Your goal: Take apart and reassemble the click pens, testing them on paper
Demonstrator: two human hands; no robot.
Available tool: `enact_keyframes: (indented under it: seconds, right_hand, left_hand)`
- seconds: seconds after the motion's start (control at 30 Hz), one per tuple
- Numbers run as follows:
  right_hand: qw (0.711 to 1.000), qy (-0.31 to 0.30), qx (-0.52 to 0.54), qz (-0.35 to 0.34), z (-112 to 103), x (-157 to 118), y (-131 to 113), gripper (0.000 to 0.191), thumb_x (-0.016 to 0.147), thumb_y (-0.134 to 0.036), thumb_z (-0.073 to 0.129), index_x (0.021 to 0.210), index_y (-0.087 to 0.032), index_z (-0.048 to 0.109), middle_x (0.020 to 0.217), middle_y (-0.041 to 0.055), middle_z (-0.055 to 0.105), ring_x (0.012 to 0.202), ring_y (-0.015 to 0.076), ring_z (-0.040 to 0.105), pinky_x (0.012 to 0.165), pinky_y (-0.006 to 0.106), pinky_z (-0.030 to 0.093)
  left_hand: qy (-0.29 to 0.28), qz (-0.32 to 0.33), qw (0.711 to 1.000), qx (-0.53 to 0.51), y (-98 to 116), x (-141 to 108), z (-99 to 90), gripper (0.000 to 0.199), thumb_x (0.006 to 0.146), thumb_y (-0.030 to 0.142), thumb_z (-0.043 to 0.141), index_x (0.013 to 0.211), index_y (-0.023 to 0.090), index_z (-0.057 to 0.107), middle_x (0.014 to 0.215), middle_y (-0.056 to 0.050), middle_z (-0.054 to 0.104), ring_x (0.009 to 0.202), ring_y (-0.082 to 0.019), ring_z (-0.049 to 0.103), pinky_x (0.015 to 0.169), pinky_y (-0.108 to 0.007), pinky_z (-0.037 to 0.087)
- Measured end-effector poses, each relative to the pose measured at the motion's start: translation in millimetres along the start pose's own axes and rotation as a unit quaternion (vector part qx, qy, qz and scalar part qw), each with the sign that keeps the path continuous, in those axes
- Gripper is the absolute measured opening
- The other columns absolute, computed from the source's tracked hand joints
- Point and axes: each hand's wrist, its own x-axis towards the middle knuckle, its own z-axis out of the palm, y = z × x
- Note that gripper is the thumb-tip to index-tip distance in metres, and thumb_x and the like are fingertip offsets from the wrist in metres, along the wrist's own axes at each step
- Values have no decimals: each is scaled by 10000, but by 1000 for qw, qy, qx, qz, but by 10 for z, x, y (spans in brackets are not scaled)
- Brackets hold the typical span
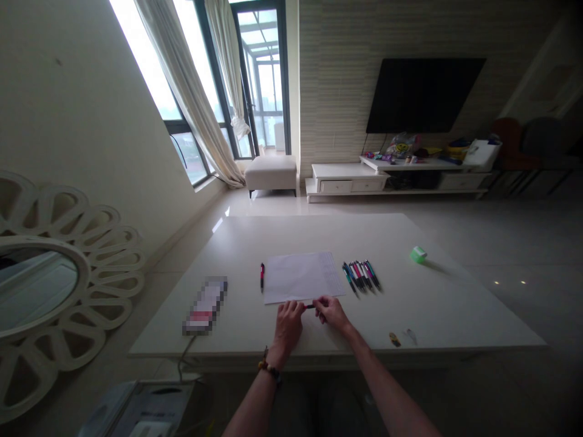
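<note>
One phone (204, 306), screen blurred, cable (186, 355) trailing, table's (241, 328) left side. Next, red pen (262, 277) just beside the paper (298, 278). Left hand (289, 325): fingers curled, pinching the reddish end of the held pen (310, 306), which lies crosswise between the hands, by the paper's near edge. Right hand (331, 312): fingertips pinching its dark end. Then a row of pens (361, 277), side by side; farther right, a green object (418, 255), well apart.
</note>
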Motion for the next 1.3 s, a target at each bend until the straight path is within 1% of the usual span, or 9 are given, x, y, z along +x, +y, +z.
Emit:
enact_keyframes:
  seconds: [0.2,0.37,0.5,0.63,0.73,0.83,0.97,1.1,1.3]
  right_hand:
    - [1000,-13,2,-1,-5,5,-16,452,661,-575,596,755,-133,580,591,9,619,383,83,512,335,176,323]
    - [1000,0,1,7,5,-2,-24,445,670,-573,588,769,-141,556,602,5,611,387,88,518,325,175,321]
    - [1000,12,10,-12,15,-10,-21,450,634,-557,636,794,-146,547,644,11,615,414,91,527,334,177,334]
    - [1000,19,1,-19,21,-9,-20,445,656,-581,605,730,-147,538,581,0,586,393,88,501,340,187,339]
    - [1000,23,6,-21,25,-1,-23,465,631,-584,626,781,-150,549,645,16,614,432,104,537,337,187,340]
    - [1000,25,6,-16,33,4,-27,454,662,-591,590,739,-145,546,559,2,585,387,95,500,332,190,333]
    - [998,38,26,-35,54,0,-24,459,629,-563,639,818,-153,554,655,20,620,455,111,543,340,185,344]
    - [996,75,48,-23,68,-12,-28,437,663,-587,597,729,-159,536,500,-21,543,360,89,448,325,194,309]
    - [991,102,56,-59,75,-18,-66,443,616,-553,666,801,-163,567,608,19,605,475,127,528,357,198,341]
  left_hand:
    - [-4,-6,1000,-3,8,3,-20,176,880,178,390,841,214,557,822,-32,563,809,-171,493,734,-304,317]
    - [-8,-4,1000,-6,7,3,-19,183,881,169,382,850,219,556,824,-31,561,806,-169,492,744,-306,320]
    - [-7,-7,1000,-4,9,0,-18,186,888,178,374,848,214,552,826,-29,562,806,-168,488,738,-303,317]
    - [-5,-7,1000,-4,15,-3,-26,188,888,167,370,846,211,548,824,-27,563,799,-165,488,728,-299,315]
    - [-4,-6,1000,-2,15,-3,-34,185,885,159,372,851,209,548,830,-31,565,803,-164,493,727,-299,313]
    - [-1,-3,1000,5,12,-2,-37,183,886,165,378,842,206,550,819,-31,568,794,-163,494,726,-302,311]
    - [15,-3,1000,9,14,-2,-28,168,887,175,389,850,209,549,815,-23,574,781,-157,496,712,-292,314]
    - [25,-1,1000,2,21,-4,-19,173,893,182,381,831,210,540,803,-19,578,780,-155,502,723,-287,323]
    - [35,-5,999,-3,4,-2,15,188,889,151,364,839,200,538,797,-28,572,772,-163,507,725,-295,346]
